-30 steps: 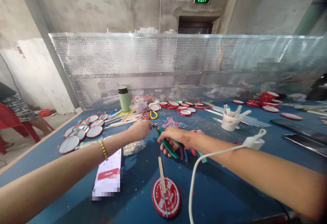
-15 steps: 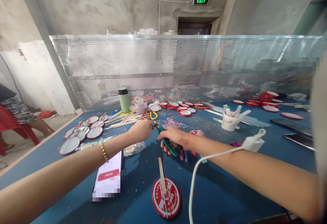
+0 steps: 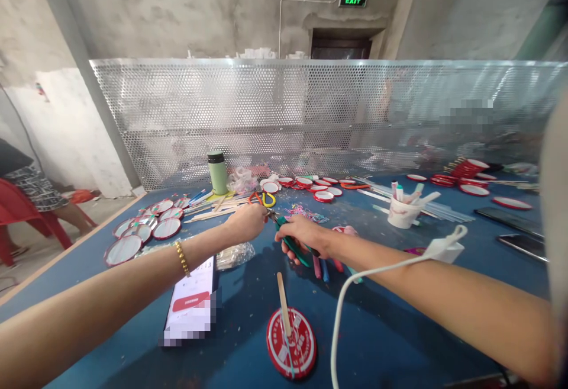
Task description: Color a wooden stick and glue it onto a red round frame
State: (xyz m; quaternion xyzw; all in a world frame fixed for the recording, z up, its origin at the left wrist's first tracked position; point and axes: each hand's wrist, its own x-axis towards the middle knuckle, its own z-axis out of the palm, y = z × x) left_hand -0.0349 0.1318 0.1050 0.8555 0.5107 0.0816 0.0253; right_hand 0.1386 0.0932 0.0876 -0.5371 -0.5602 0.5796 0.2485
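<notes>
My right hand point(image 3: 304, 238) is wrapped around green-handled pliers point(image 3: 281, 221), whose metal jaws point up and left. At those jaws my left hand point(image 3: 249, 223) is closed in a pinch; what its fingers hold is too small to make out. Below both hands lies a round red disc point(image 3: 280, 358) with white print, a wooden stick point(image 3: 284, 303) across its upper half and a thin pale-blue strand down its face. Just beyond my right hand is a pile of pink and blue strands point(image 3: 306, 214). Several coloured pens point(image 3: 325, 270) lie under my right hand.
A lit phone point(image 3: 190, 297) lies beside my left forearm. Round red-rimmed pieces point(image 3: 166, 228) spread at left, with more at the back and right. A green bottle point(image 3: 217, 174), yellow-orange scissors point(image 3: 267, 199) and a pen cup point(image 3: 403, 211) stand or lie beyond. A white cable point(image 3: 337, 330) crosses my right forearm.
The pliers' handles have drawn closer together in my right hand, and less green shows below it. My left hand stays at the jaws. The whole view has shifted slightly.
</notes>
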